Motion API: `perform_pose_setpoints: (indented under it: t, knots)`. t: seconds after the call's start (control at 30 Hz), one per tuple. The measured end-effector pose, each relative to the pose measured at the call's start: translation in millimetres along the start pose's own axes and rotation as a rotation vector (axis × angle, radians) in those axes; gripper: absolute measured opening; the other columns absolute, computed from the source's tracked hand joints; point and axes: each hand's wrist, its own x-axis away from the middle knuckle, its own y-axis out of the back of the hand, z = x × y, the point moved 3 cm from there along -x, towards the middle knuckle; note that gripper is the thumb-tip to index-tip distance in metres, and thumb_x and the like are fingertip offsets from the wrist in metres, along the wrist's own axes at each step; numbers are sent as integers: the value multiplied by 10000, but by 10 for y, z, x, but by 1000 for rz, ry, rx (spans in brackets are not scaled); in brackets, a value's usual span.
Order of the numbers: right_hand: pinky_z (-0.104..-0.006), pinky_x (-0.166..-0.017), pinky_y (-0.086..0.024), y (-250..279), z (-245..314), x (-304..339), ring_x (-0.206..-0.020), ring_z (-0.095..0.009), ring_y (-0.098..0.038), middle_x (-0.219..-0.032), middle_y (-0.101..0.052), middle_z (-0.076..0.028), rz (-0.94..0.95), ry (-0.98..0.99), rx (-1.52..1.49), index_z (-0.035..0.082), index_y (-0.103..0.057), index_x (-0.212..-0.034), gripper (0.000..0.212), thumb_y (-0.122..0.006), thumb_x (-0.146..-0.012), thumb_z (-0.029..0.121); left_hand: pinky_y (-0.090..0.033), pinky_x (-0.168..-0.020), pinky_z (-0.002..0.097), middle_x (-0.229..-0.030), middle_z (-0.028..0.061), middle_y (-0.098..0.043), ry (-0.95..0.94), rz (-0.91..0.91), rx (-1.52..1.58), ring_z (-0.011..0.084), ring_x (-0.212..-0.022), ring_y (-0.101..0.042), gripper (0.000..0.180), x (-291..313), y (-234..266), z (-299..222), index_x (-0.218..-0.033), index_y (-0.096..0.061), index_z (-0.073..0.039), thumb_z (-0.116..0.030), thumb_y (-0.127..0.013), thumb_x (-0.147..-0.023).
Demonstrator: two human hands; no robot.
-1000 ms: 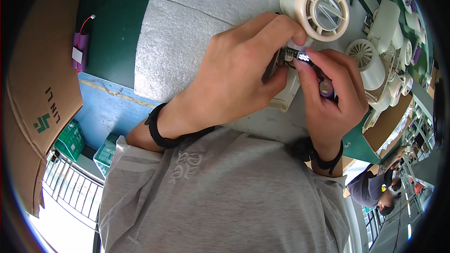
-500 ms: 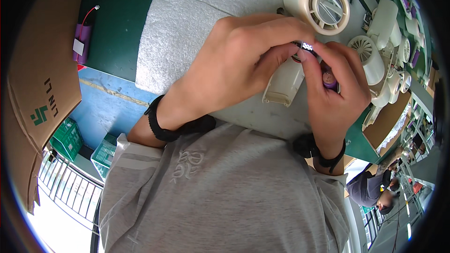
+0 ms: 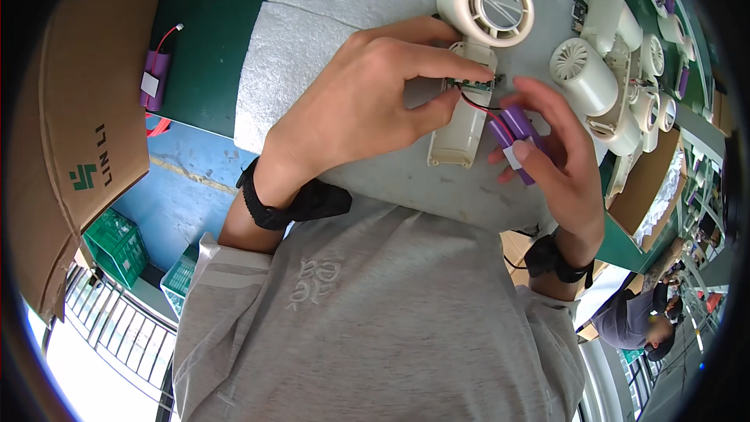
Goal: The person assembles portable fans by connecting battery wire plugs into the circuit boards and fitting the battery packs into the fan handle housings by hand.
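- A green worktable (image 3: 215, 39) carries a white foam sheet (image 3: 269, 51); a cardboard box (image 3: 109, 47) stands at the left, and a co-worker (image 3: 634, 319) is in the background at the lower right.
- On the table's left lies a purple spare battery (image 3: 160, 70) with a thin red lead; on the right, cream fan parts (image 3: 590, 82) sit crowded together.
- In front of the person, a cream fan head (image 3: 461, 4) lies with an open handle shell (image 3: 451, 141) extending toward the body.
- The left hand (image 3: 363, 98) pinches a small circuit board (image 3: 480, 86) between thumb and forefinger, over the upper part of the shell.
- The right hand (image 3: 576, 172) grasps a purple battery pack (image 3: 513, 126), thumb against its white label, just right of the shell; red and black wires (image 3: 478, 105) run from board to pack.
- The step in hand looks like positioning the wired board and pack at the shell.
- The next move seems to call for steady fingers on the board, with the wires slack and unpinched.
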Motion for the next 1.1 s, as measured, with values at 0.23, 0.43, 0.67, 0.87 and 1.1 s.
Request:
perform_pose_setpoints:
  t: [0.23,0.43,0.67,0.87,1.1]
  knots:
    - [-289,-590,-526,53,-11,237,-782,-188,-679,-975,-657,-90,-411,346,818,3,-656,-1002,209,-713,-807,49,-531,-776,263,-1147,110,-631,121,-18,162,184,-926,-655,352,12,-83,-48,-1046,-707,-28,140,-623,-748]
    - [-352,-649,-528,-39,-49,261,-786,-263,-654,-984,-663,-115,-302,649,1092,-6,-654,-851,138,-728,-748,50,-483,-599,216,-1017,76,-669,225,-94,137,87,-673,-606,350,71,-160,-28,-1010,-730,-76,107,-645,-725]
    - [-379,-695,-528,-240,-11,199,-806,-293,-639,-980,-664,-125,-184,413,1353,2,-650,-785,96,-699,-711,40,-476,-582,197,-1039,66,-662,239,-179,172,65,-662,-599,320,79,-174,22,-995,-732,-61,102,-642,-735]
    - [-377,-694,-532,-92,-33,167,-788,-300,-648,-939,-690,-132,-319,618,1060,0,-656,-785,83,-690,-716,32,-484,-594,204,-1054,70,-662,232,-175,153,70,-670,-607,320,95,-143,36,-994,-727,-61,104,-636,-735]
    - [-392,-702,-529,-128,-64,253,-783,-306,-642,-918,-684,-133,-398,622,1029,-10,-635,-800,78,-680,-742,16,-492,-614,212,-1067,79,-662,252,-128,211,84,-682,-613,318,75,-173,25,-990,-725,-60,103,-632,-734]
